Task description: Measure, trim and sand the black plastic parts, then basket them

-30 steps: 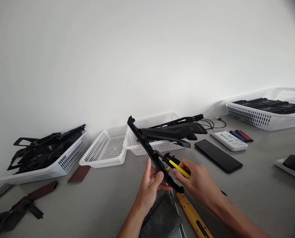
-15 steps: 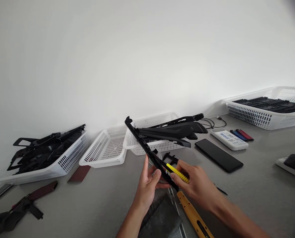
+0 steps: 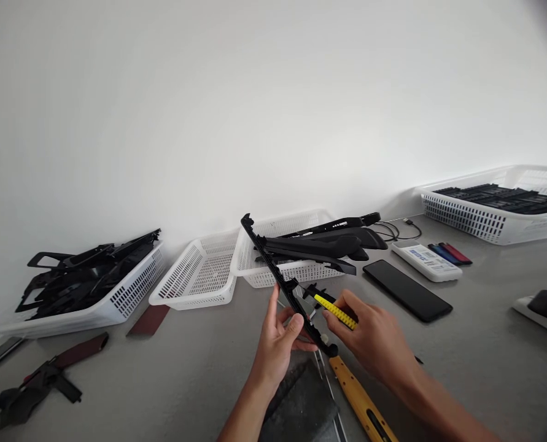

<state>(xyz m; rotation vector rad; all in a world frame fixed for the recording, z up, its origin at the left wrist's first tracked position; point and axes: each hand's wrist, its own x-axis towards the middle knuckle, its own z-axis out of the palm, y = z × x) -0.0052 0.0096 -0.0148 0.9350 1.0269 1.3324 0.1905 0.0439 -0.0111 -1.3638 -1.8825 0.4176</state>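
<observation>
- Grey table (image 3: 199, 368) below a white wall (image 3: 273, 110), in the head view.
- Left hand (image 3: 275, 347) pinches a long black strip (image 3: 286, 287) between thumb and fingers; it slants above the table, its far end before a white basket (image 3: 264, 280) of black parts (image 3: 321, 247).
- Right hand (image 3: 372, 328) has thumb and fingers pressed around a yellow-handled tool (image 3: 335, 310), its tip near the strip; whether they touch, I cannot tell.
- Dark mat (image 3: 303, 402) and wooden handle (image 3: 358, 393) lie below the hands, a black phone (image 3: 406, 290) to the right.
</observation>
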